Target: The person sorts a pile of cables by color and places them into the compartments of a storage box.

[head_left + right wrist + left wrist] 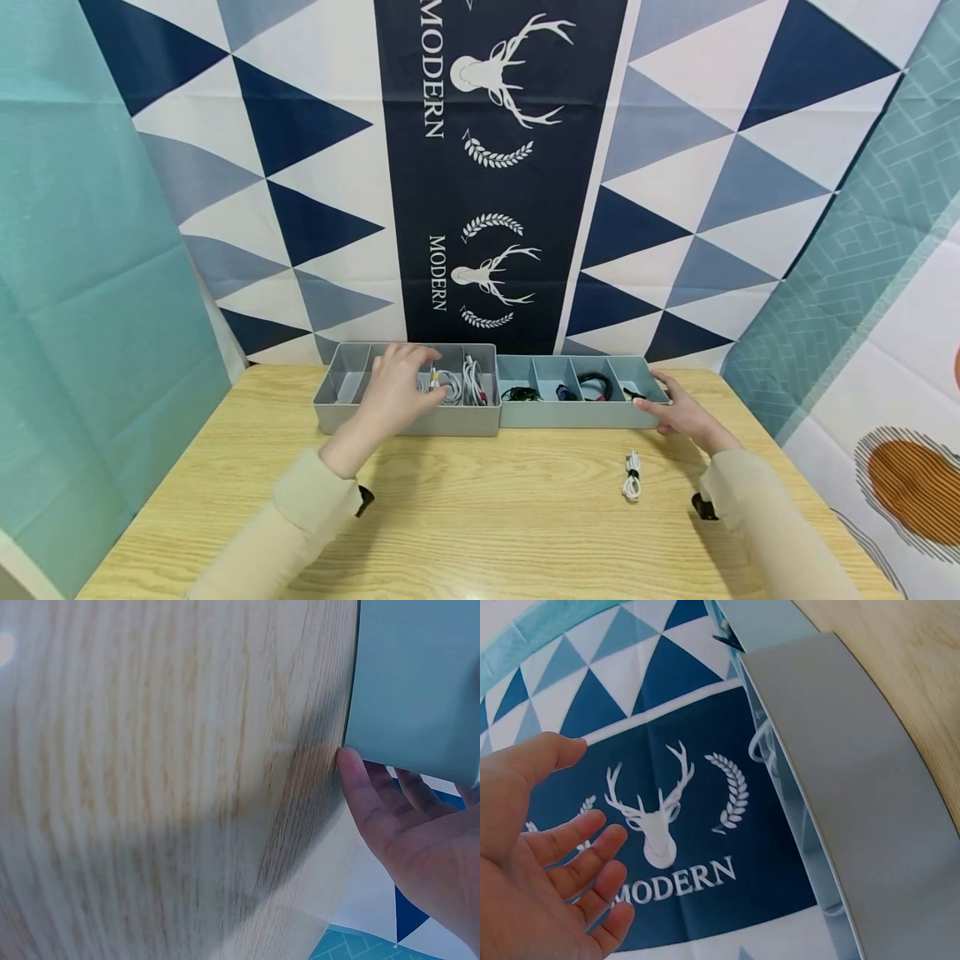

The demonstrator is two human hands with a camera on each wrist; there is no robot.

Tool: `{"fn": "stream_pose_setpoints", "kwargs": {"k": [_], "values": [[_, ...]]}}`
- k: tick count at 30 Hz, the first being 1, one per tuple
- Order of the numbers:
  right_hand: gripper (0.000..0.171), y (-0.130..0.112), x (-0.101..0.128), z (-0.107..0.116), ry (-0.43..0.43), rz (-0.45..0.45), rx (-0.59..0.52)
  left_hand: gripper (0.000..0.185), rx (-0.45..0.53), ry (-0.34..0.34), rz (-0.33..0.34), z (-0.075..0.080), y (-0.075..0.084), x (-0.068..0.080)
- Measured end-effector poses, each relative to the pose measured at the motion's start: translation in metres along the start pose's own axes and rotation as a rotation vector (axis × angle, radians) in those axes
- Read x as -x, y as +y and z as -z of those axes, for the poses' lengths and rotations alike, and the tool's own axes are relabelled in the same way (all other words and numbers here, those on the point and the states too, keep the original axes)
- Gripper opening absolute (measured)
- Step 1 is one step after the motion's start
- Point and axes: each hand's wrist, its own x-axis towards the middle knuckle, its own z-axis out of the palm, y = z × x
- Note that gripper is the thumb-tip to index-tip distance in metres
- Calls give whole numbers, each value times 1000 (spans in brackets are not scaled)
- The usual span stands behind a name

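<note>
My left hand (397, 383) hovers over the grey divided organizer box (408, 425), fingers loosely bent and apart, holding nothing. In the left wrist view, that hand (555, 855) shows an empty palm beside the box's grey side (855, 772). White cables (472, 379) and a coiled grey cable (450, 387) lie in its compartments; the hand hides part of them. At the right end of the light blue organizer box (577, 414), my right hand (686, 412) grips the corner, thumb at the front rim. In the right wrist view, fingers (367, 802) reach around the box's end.
Black cables (521, 393), a dark plug (566, 392) and a thick black coil (600, 383) sit in the blue compartments. The two boxes stand end to end against the patterned backdrop (495, 183). A bundled white cable (632, 477) lies on the wooden table (495, 517).
</note>
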Motion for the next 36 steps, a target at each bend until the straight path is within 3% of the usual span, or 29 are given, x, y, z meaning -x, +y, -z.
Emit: {"fn": "stream_pose_setpoints", "kwargs": {"k": [25, 36], "values": [[99, 0, -1, 1, -1, 15, 15, 42, 191, 80, -153, -10, 51, 18], [97, 0, -1, 0, 1, 10, 18, 40, 232, 139, -243, -27, 67, 23]]}}
